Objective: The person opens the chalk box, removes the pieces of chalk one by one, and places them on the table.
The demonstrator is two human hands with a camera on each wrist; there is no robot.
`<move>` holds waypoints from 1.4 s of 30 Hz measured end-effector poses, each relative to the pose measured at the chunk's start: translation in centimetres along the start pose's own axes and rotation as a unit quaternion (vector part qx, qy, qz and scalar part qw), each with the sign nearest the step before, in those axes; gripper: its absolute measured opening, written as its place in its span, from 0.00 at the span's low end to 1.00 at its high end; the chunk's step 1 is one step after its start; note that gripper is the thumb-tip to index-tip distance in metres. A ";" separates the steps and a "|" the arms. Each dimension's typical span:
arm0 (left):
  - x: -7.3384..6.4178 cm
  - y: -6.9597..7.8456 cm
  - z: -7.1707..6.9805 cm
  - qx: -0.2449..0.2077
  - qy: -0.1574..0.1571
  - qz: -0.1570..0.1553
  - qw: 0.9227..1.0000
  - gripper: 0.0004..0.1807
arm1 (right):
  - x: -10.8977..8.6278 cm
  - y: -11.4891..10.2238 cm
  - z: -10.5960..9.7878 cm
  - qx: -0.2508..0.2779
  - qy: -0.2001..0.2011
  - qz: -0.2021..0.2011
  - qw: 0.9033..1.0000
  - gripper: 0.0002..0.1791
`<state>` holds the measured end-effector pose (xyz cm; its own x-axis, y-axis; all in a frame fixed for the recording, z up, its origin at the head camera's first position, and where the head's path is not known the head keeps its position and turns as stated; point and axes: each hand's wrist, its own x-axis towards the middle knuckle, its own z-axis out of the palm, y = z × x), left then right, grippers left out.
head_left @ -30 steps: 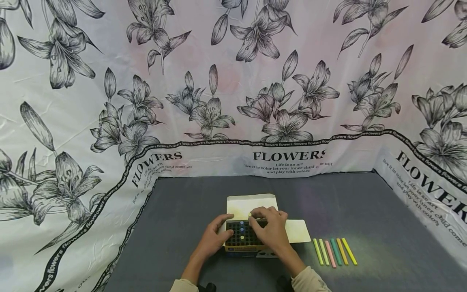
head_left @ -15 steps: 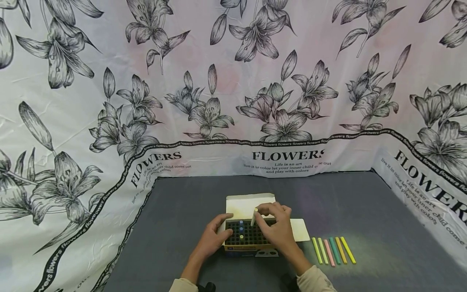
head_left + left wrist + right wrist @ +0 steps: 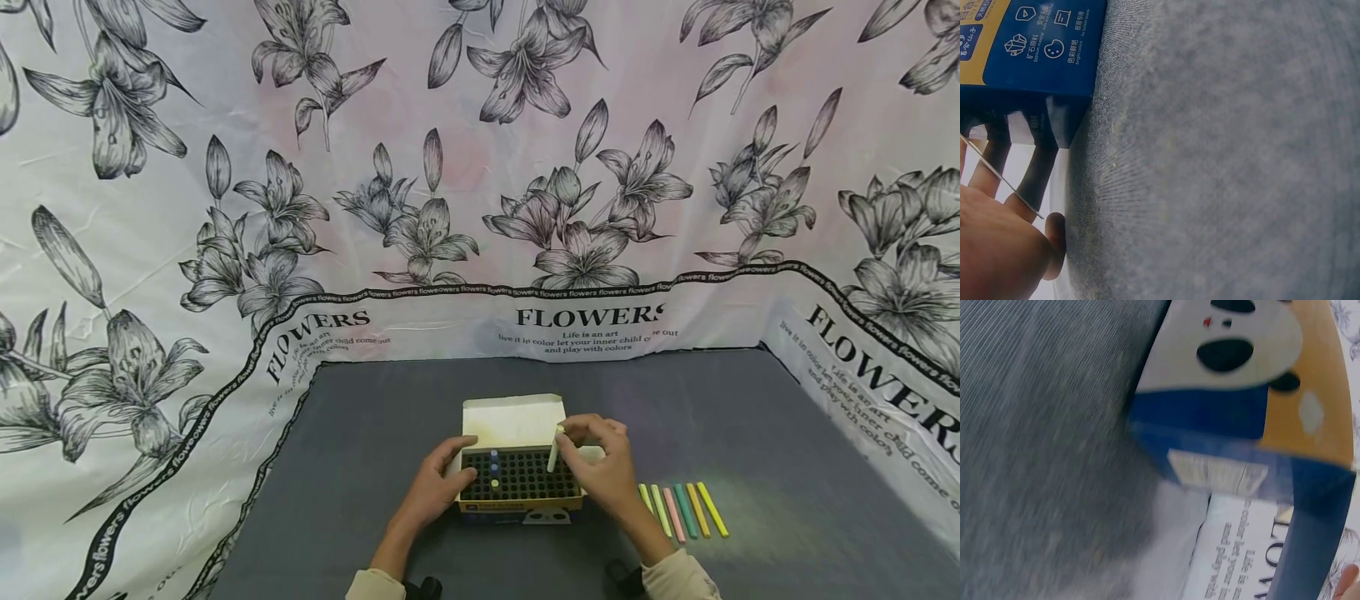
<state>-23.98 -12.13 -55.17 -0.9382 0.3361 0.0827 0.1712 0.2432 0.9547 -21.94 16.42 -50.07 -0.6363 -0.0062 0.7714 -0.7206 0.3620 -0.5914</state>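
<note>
An open chalk box (image 3: 521, 505), fitted with a black grid of holes, lies on the grey table. Blue chalk sticks (image 3: 494, 457) and a pale yellow chalk stick (image 3: 495, 484) stand in one column near its left end. My left hand (image 3: 429, 493) holds the box's left end, thumb over the top edge; in the left wrist view its fingers reach the end face. Between thumb and forefinger, my right hand (image 3: 609, 468) pinches a whitish chalk stick (image 3: 553, 454), tilted over the right end of the grid. Whether its lower tip sits in a hole I cannot tell.
Right of the box, several chalk sticks in yellow, pink (image 3: 674, 515), green and orange lie side by side on the grey table (image 3: 390, 400). The box's cream lid (image 3: 513, 423) stands raised behind it. A flower-printed sheet (image 3: 420, 333) surrounds the table's back and sides.
My right hand has lifted the whitish chalk stick from the middle of the box and carried it right, to the grid's right end. My left hand has stayed at the box.
</note>
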 end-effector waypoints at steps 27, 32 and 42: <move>0.1 -0.1 0.0 0.006 0.002 -0.004 1.000 0.26 | -2.8 2.6 -10.1 -0.070 0.040 0.051 0.995 0.14; 0.1 0.0 0.1 0.004 0.002 -0.003 1.000 0.26 | -3.6 3.0 -12.2 -0.092 0.040 0.041 0.994 0.14; 0.1 -0.1 0.1 0.009 0.008 -0.003 1.000 0.26 | -5.3 3.6 -16.6 -0.202 0.023 0.173 0.964 0.07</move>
<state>-24.05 -12.02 -55.27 -0.9440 0.3196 0.0822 0.1712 0.2613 0.9499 -16.57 33.25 -52.43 -0.7994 0.2178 0.5599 -0.2961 0.6681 -0.6826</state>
